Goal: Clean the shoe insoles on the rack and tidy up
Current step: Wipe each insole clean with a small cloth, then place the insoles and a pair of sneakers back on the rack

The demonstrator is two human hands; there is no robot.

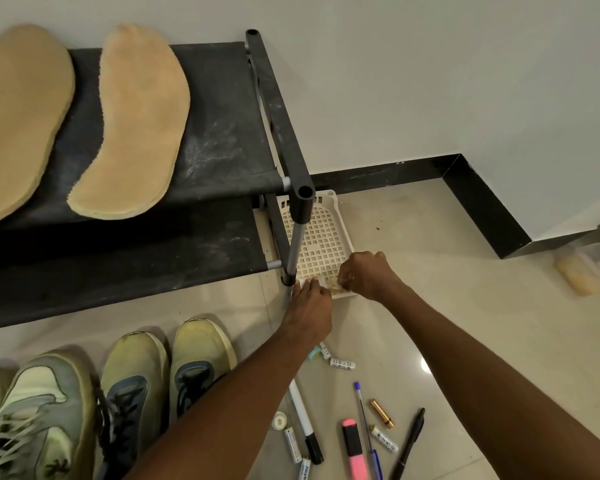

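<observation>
Two tan insoles lie side by side on the top shelf of the black shoe rack [222, 133]: one at the left [18, 116] and one to its right [136, 126]. A white perforated tray [323, 237] sits on the floor at the rack's right end. My left hand [309, 306] rests at the tray's near edge, fingers on its rim. My right hand [364, 271] has curled fingers pinching something small and pale at that same edge; what it is cannot be made out.
Several worn sneakers [132, 386] line the floor in front of the rack. Pens, a pink highlighter [354, 448], batteries and a tape roll are scattered on the tiles near me. A clear plastic box [589, 271] sits at the right by the black skirting.
</observation>
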